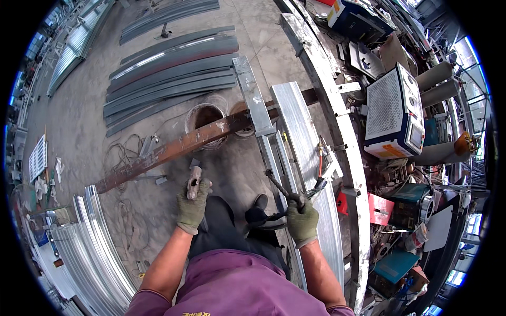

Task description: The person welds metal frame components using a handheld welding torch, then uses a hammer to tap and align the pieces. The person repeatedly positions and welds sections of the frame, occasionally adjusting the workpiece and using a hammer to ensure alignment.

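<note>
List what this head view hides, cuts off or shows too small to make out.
All in the head view:
Lower end of the holed piece: covered by the left hand.
Gripped part of the dark rod: covered by the right hand.
Part of the bucket: behind the brown beam.
Display on the white machine: too small to read.

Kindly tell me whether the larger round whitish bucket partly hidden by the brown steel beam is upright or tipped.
The bucket is upright: its mouth faces up.

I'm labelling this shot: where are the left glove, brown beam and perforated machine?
Left glove (191,210): head view, between cuff and fingers.
Brown beam (182,145): head view, side face, mid-length.
Perforated machine (388,111): head view, perforated panel.
</note>
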Demonstrator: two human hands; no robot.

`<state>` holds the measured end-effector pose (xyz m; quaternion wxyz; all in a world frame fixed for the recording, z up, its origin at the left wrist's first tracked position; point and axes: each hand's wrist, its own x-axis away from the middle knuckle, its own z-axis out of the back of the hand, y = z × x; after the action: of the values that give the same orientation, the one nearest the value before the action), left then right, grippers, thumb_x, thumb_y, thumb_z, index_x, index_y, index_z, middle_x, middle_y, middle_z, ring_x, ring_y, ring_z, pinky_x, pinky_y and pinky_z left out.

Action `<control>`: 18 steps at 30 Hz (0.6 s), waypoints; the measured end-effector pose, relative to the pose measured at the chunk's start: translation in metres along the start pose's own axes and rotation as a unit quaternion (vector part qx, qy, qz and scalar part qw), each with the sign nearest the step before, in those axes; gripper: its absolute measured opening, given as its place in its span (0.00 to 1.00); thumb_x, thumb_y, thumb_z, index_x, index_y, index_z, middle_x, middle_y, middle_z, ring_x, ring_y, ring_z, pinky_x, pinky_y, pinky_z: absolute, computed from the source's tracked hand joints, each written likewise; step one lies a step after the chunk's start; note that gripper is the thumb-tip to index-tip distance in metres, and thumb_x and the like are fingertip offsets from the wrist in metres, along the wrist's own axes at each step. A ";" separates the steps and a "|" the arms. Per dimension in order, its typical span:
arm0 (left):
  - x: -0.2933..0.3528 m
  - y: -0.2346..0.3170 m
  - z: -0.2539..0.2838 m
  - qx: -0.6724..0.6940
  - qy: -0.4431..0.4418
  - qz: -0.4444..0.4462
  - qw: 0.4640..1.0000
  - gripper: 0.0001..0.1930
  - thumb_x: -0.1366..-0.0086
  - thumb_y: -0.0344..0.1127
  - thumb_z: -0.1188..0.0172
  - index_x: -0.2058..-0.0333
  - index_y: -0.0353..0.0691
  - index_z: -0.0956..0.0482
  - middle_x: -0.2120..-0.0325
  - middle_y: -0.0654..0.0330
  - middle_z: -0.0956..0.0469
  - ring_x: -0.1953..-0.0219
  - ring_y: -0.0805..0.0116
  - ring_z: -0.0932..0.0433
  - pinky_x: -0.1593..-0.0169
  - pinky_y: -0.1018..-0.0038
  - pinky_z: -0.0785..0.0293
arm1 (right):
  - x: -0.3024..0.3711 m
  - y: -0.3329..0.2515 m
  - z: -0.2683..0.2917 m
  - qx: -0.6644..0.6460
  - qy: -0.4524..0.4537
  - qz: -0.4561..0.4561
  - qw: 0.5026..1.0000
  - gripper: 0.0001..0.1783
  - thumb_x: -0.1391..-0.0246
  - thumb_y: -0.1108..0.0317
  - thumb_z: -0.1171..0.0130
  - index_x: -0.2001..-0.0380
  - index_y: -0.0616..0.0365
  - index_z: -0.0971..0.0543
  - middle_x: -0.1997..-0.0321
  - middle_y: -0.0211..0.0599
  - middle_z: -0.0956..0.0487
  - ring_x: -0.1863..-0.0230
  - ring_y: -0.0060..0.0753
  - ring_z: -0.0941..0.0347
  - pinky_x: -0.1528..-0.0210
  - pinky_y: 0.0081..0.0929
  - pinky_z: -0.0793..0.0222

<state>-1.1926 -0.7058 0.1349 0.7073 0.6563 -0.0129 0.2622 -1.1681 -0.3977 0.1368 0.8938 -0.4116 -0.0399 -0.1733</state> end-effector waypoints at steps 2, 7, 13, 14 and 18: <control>-0.006 0.005 0.003 0.038 0.001 0.004 0.999 0.10 0.25 0.36 0.32 0.52 0.36 0.17 0.62 0.60 0.12 0.64 0.75 0.14 0.63 0.75 0.20 | 0.002 -0.016 0.000 0.064 -0.020 0.049 0.997 0.11 0.34 0.66 0.38 0.52 0.52 0.11 0.68 0.48 0.13 0.66 0.46 0.13 0.63 0.39 0.21; -0.034 0.002 0.007 0.018 -0.011 0.046 0.999 0.12 0.25 0.36 0.31 0.51 0.34 0.17 0.61 0.58 0.12 0.64 0.73 0.13 0.59 0.73 0.18 | -0.015 -0.035 0.008 0.133 -0.069 -0.016 0.989 0.14 0.35 0.64 0.40 0.50 0.51 0.13 0.67 0.53 0.13 0.66 0.58 0.15 0.63 0.49 0.21; -0.086 -0.041 0.010 -0.049 -0.122 0.059 0.990 0.12 0.27 0.38 0.30 0.58 0.33 0.16 0.66 0.60 0.13 0.65 0.71 0.15 0.62 0.69 0.20 | -0.019 -0.064 0.018 -0.271 -0.064 -0.225 0.934 0.17 0.36 0.72 0.33 0.45 0.62 0.15 0.66 0.25 0.18 0.66 0.21 0.21 0.62 0.23 0.25; -0.097 -0.049 0.014 -0.074 -0.156 0.049 0.984 0.12 0.27 0.38 0.29 0.59 0.33 0.16 0.67 0.59 0.14 0.66 0.71 0.16 0.62 0.68 0.21 | -0.014 -0.078 0.018 -0.287 -0.047 -0.229 0.929 0.17 0.35 0.71 0.34 0.44 0.63 0.15 0.66 0.27 0.19 0.67 0.20 0.23 0.62 0.23 0.25; -0.134 -0.067 0.024 -0.135 -0.227 -0.008 0.964 0.10 0.26 0.36 0.31 0.54 0.35 0.15 0.66 0.65 0.14 0.65 0.76 0.17 0.60 0.72 0.22 | 0.011 -0.126 0.010 -0.209 0.010 -0.270 0.940 0.15 0.32 0.68 0.36 0.47 0.64 0.13 0.70 0.29 0.18 0.70 0.17 0.23 0.66 0.22 0.27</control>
<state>-1.2742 -0.7762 0.0276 0.7699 0.5970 -0.2035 0.0966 -1.2000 -0.4688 0.2371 0.7076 -0.5609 -0.1032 -0.4171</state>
